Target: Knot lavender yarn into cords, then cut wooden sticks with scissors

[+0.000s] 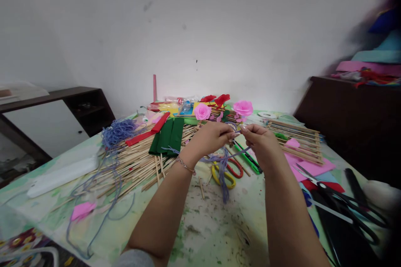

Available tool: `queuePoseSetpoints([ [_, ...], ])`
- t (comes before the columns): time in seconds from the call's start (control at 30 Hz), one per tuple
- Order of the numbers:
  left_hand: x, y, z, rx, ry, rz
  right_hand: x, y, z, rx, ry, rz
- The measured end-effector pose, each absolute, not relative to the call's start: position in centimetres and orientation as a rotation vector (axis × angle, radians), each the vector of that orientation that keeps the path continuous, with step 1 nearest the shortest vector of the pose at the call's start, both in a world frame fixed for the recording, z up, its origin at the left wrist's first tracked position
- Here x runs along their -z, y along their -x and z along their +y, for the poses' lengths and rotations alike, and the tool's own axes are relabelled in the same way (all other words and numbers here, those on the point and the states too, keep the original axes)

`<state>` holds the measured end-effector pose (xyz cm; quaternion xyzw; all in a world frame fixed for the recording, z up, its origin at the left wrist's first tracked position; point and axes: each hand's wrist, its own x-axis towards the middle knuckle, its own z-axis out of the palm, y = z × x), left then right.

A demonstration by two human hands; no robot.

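My left hand [213, 137] and my right hand [255, 134] meet over the middle of the table, fingertips nearly touching. Both pinch blue-purple yarn. Strands of the yarn [223, 175] hang in a bunch below them, and one strand runs across between the wrists. Beneath the hands lie scissors with yellow handles [223, 178], scissors with red handles [234, 169] and a green cutter [248, 157]. Just behind stand pink paper flowers [202, 111] and red ones [222, 99].
Many thin wooden sticks [125, 175], green paper [167, 135] and a yarn heap [118, 133] lie left. On the right are a stick frame [294, 139], black scissors [341, 200] and pink paper [313, 167]. A white glue stick or tool [64, 175] lies far left.
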<state>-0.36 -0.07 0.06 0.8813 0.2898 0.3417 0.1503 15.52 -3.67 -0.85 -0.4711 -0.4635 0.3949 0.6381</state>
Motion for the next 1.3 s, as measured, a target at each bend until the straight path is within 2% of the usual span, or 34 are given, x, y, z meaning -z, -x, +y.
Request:
queuePoseSetpoints([
  [0.17,-0.5,1.6,-0.3,-1.026,-2.472,0.844,1.0,-16.5,-3.6,-0.808,1.056,-0.974],
  [0.47,0.3,0.6,-0.3,-1.002,-2.102,0.67,0.1,-17.0,-4.6,-0.918,1.019,-1.026],
  [0.63,0.6,-1.4,-1.0,-1.024,-2.206,0.661,0.5,-16.6,-4.2,-0.954,1.005,-1.056],
  [0.83,-0.2,-0.4,-1.5,-1.023,-2.392,0.814,1.3,-18.3,-3.5,-0.695,0.982,-0.856],
  [0.97,-1.1,1.5,-1.5,-1.188,-2.211,0.839,1.2,-22.3,-4.2,-0.531,0.938,-0.615],
  [1.13,-1.0,0.5,-1.7,-1.349,-2.03,0.831,0.3,-21.6,-5.4,-0.67,0.989,-0.777],
  [1.3,-0.5,-1.1,-2.2,-1.151,-2.2,0.746,-0.4,-16.9,-5.4,-0.865,1.016,-1.162],
])
